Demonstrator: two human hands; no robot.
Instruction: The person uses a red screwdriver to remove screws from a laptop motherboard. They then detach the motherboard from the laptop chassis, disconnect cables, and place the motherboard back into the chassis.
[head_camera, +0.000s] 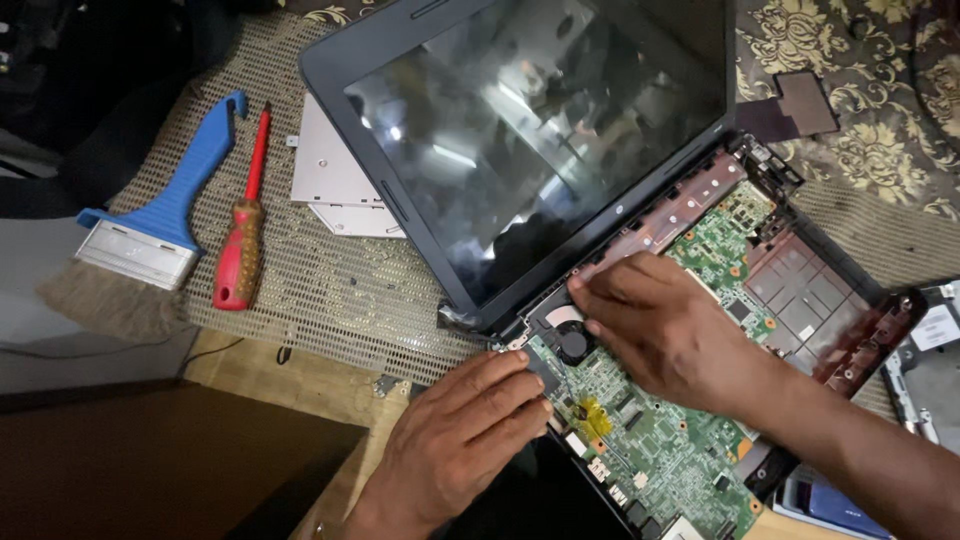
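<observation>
**Both hands on the bared laptop board**

The green board (660, 440) lies exposed in the opened laptop base (800, 290), right of centre and running toward the near edge; the black fan (572, 342) sits at its far-left corner, just under the hinge. The right hand (670, 330) comes in from the near right, palm down; its fingers (600, 290) lie close together and stretched, tips pressing on the strip between fan and hinge; whether they pinch anything there cannot be told. The left hand (460, 440) comes up from the near edge; its fingers (510, 385) are side by side, slightly curled, tips resting on the board's left edge beside the fan, over a dark square part; it grips nothing that shows. A yellow tab (595, 420) sticks up from the board between the two hands.

The screen (530, 130) stands tilted back, far of the hands, dark and glossy; a silver drive (335, 175) lies partly under its left edge. Further left, on the mesh mat (330, 290), rest a red screwdriver (245, 235) and a blue-handled brush (160, 220), side by side and well apart from the hands. A patterned cloth (880, 110) covers the far right.
</observation>
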